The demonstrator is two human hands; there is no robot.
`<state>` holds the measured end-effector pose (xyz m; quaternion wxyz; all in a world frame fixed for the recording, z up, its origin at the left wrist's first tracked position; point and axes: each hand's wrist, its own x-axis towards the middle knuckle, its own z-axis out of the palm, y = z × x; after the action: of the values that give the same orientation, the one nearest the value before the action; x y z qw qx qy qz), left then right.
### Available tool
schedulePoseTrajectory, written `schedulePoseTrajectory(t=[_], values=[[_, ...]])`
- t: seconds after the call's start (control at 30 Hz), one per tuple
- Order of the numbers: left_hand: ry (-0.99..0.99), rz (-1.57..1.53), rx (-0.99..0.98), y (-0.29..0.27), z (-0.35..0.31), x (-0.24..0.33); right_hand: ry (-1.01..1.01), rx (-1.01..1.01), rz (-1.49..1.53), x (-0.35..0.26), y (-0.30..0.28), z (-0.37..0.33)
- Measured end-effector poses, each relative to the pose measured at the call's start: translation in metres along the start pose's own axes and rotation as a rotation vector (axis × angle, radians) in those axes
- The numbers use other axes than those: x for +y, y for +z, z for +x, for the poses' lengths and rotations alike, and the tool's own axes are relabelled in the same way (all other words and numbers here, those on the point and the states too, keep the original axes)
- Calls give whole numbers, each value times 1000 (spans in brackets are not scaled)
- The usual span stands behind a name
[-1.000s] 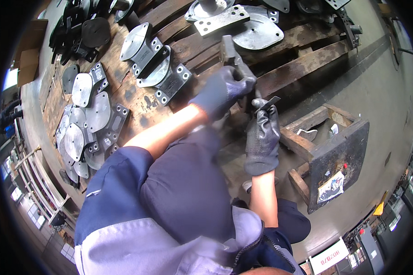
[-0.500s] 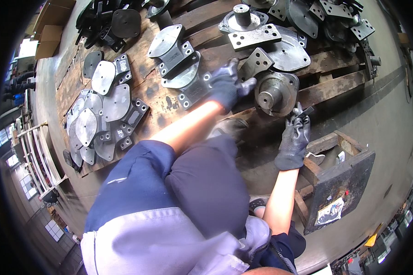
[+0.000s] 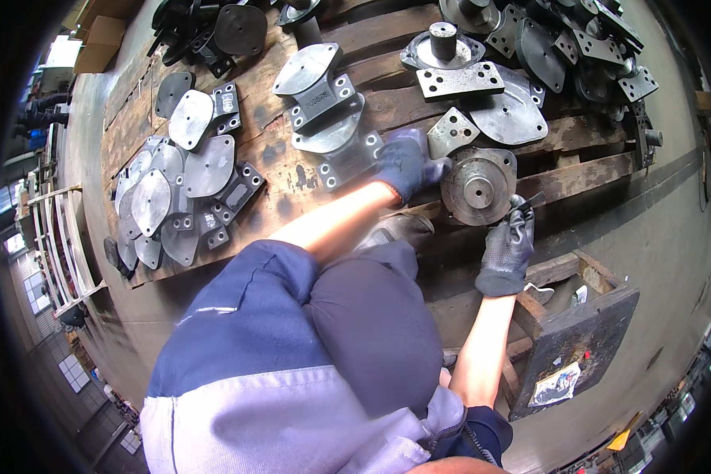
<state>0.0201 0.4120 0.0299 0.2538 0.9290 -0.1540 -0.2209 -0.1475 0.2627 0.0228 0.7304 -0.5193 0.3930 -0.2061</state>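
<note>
A round metal flange with a central hub [image 3: 475, 191] faces up between my hands at the pallet's near edge. My left hand [image 3: 403, 167], in a dark glove, is partly smeared by motion; its fingers are apart, and one fingertip is at the flange's left rim. My right hand [image 3: 507, 246], in a dark grey glove, is just below the flange's right side. Its fingers pinch a thin, dark, flat blade-like piece [image 3: 536, 199], whose exact kind I cannot tell. A bracket plate with holes [image 3: 452, 133] lies just beyond the flange. Another grey bracket [image 3: 347, 164] is left of my left hand.
Stacked oval-plated brackets [image 3: 209, 166] cover the left of the wooden pallet [image 3: 280, 186]. Several more brackets and flanges [image 3: 541, 55] crowd its far right. A wooden box-like stand [image 3: 573, 355] is by my right forearm. My shoe [image 3: 409, 229] is near the pallet edge.
The flange has tipped so its hub faces up more squarely. My left hand has moved lower in the picture, toward its rim. My right hand keeps its pinch on the dark piece.
</note>
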Motion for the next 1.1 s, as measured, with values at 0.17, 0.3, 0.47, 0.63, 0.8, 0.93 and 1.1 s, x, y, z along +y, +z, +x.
schedulePoseTrajectory(t=[0.17,0.3,0.47,0.63,0.8,0.93,1.1], values=[[-134,161,-67,-18,-8,16,100,35,178,-9,-5,6],[208,197,406,-32,0,-17,34,26,270,-52,-26,-2],[122,-97,488,-49,11,-41,-75,-206,175,-84,-73,-53],[621,146,685,-46,20,12,71,82,289,-107,-71,-112],[763,245,334,9,22,79,128,70,282,-104,-78,-135],[436,221,331,31,20,84,235,98,221,-132,-94,-162],[-460,-1623,-784,35,42,56,185,79,285,-132,-128,-172]])
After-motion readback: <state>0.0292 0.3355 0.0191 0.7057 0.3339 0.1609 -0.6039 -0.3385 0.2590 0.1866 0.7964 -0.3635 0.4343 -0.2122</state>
